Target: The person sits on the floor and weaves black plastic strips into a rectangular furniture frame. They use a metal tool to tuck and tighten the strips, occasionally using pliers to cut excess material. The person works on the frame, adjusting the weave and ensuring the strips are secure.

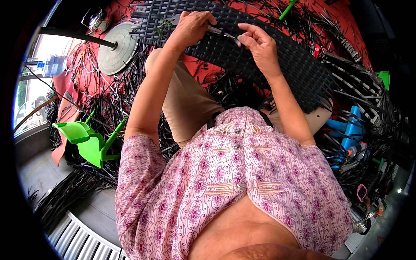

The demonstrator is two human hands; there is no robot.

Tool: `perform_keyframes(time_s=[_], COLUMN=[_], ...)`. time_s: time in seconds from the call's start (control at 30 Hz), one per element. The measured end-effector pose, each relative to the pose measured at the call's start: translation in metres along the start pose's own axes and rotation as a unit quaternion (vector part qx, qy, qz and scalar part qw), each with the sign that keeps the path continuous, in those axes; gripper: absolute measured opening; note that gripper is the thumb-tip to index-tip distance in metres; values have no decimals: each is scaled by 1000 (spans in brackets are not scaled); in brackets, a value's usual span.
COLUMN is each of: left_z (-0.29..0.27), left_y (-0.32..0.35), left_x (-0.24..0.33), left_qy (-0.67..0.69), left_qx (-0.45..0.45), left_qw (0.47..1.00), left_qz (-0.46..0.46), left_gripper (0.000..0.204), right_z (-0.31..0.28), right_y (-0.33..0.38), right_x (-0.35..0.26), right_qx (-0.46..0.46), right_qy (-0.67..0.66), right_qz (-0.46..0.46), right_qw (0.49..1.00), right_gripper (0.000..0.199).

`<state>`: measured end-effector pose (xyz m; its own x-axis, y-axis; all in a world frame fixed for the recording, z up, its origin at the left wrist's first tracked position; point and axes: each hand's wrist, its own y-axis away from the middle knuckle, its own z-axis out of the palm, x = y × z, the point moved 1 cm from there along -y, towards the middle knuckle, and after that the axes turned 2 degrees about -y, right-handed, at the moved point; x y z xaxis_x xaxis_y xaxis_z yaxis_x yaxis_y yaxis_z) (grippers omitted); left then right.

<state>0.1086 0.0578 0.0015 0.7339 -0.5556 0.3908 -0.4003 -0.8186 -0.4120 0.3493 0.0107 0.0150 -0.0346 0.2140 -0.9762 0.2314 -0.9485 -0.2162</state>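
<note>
A dark woven panel of flat black plastic strips (299,65) lies across my lap, slanting from upper left to lower right. My left hand (193,28) is closed on a thin metal tool (221,33) over the panel's upper left part. The tool's shaft points right, and its exact kind is hard to see. My right hand (260,47) is just right of its tip, with thumb and fingers pinched at a small greyish end I cannot make out. A small dark green tangle (164,28) sits on the weave beside my left hand.
Loose black strips (134,86) cover much of the red floor (84,65). To the left are a round grey base with a pole (117,50), a metal kettle (95,19), a water bottle (54,66) and a bright green plastic chair (91,145). Blue plastic (352,128) lies right.
</note>
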Motion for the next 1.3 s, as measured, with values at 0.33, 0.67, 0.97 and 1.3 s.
perform_keyframes(time_s=[0.33,0.67,0.97,1.3], left_z=[4,-51,7,3], left_y=[7,2,-6,-21], left_x=[-8,-14,10,17], left_qy=[25,-134,-112,-130], left_qx=[28,3,-112,-174], left_qw=[999,991,983,964], left_qz=[-2,-19,-91,-155], left_gripper=[20,12,39,41], right_z=[14,64,35,39], right_y=[-19,-72,-42,-31], right_x=[-2,-9,4,-4], right_qx=[-1,-54,-79,-74], right_qy=[398,401,399,395], right_qz=[19,-174,-115,-101], right_qw=[917,898,906,910], right_gripper=[17,18,11,28])
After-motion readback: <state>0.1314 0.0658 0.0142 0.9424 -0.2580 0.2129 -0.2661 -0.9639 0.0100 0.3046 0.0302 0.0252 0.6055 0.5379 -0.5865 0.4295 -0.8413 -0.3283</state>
